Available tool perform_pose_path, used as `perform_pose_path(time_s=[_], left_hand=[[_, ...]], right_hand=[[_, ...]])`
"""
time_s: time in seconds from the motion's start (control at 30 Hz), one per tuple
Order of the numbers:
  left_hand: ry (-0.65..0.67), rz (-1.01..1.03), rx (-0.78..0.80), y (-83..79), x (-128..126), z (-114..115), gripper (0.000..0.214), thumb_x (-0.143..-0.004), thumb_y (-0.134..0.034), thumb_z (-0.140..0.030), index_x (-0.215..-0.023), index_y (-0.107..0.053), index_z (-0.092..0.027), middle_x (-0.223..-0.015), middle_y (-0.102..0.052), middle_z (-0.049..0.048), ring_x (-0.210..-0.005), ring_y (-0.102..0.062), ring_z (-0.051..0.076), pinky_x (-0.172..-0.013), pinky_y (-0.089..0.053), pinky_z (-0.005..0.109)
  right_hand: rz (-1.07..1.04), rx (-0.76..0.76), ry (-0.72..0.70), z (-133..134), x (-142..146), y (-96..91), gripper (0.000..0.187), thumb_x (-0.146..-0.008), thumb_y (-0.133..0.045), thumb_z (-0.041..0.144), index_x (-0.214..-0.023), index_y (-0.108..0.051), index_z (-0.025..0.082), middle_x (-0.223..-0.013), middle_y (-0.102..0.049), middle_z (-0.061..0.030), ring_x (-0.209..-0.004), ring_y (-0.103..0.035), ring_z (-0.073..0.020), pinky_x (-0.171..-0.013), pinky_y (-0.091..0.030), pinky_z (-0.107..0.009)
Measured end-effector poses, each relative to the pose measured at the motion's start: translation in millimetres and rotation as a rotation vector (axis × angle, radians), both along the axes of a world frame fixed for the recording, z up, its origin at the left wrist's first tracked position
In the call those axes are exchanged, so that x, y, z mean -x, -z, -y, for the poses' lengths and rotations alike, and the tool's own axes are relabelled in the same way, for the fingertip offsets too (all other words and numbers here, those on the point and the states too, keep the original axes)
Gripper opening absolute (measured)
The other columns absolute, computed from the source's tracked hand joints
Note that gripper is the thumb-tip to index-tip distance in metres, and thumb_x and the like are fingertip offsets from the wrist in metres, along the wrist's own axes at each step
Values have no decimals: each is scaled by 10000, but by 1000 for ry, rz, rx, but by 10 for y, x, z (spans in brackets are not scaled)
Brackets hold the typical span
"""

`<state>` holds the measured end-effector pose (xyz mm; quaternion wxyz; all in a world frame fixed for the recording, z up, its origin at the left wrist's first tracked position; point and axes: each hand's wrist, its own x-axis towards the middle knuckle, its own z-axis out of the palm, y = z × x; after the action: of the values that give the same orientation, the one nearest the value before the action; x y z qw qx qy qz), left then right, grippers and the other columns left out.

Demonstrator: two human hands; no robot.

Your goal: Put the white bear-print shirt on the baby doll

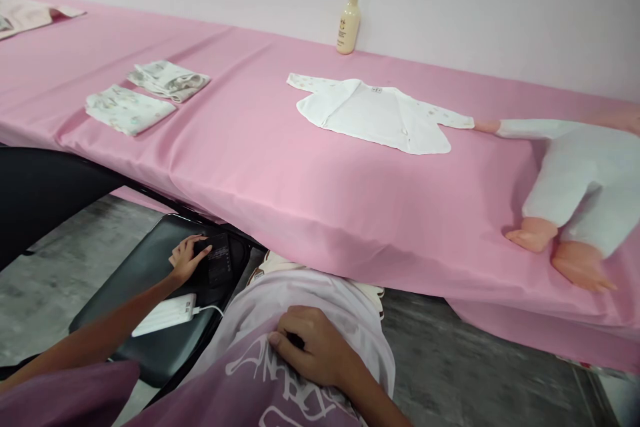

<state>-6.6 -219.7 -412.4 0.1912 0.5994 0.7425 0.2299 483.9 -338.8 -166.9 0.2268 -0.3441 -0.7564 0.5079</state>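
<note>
My left hand reaches down to a black chair seat at the lower left and its fingers curl round a black phone-like device lying there. A white power bank with a white cable lies on the same seat, just below that hand. My right hand rests on my purple printed shirt at the bottom centre, fingers curled against the cloth, with a small dark gap under the thumb. On the pink table lies a spread white baby top.
A baby doll in pale clothes lies at the table's right end. Two folded printed cloths sit at the left, another cloth at the far left corner. A cream pump bottle stands by the wall. Grey floor shows below.
</note>
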Motion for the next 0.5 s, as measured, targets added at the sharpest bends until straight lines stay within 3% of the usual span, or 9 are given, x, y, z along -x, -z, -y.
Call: perform_pose_path(time_s=[0.13, 0.5], left_hand=[[22, -23, -18, 10, -12, -2, 557, -966, -587, -709, -1288, -656, -260, -1520, -606, 137, -1560, -434, 380, -1364, -220, 568], [5, 31, 0, 45, 25, -10, 505, -1029, -514, -653, -1306, -662, -257, -1547, -587, 134, -1566, -414, 359, -1369, -188, 573]], right_hand=[[-7, 11, 11, 8, 2, -10, 392, -1160, -555, 390, -832, -499, 183, -789, -550, 15, -759, -478, -120, -751, -339, -269], [-16, -2, 5, -2, 0, 25, 397, -1156, -562, 386, -823, -478, 186, -782, -534, 24, -746, -470, -116, -746, -328, -270]])
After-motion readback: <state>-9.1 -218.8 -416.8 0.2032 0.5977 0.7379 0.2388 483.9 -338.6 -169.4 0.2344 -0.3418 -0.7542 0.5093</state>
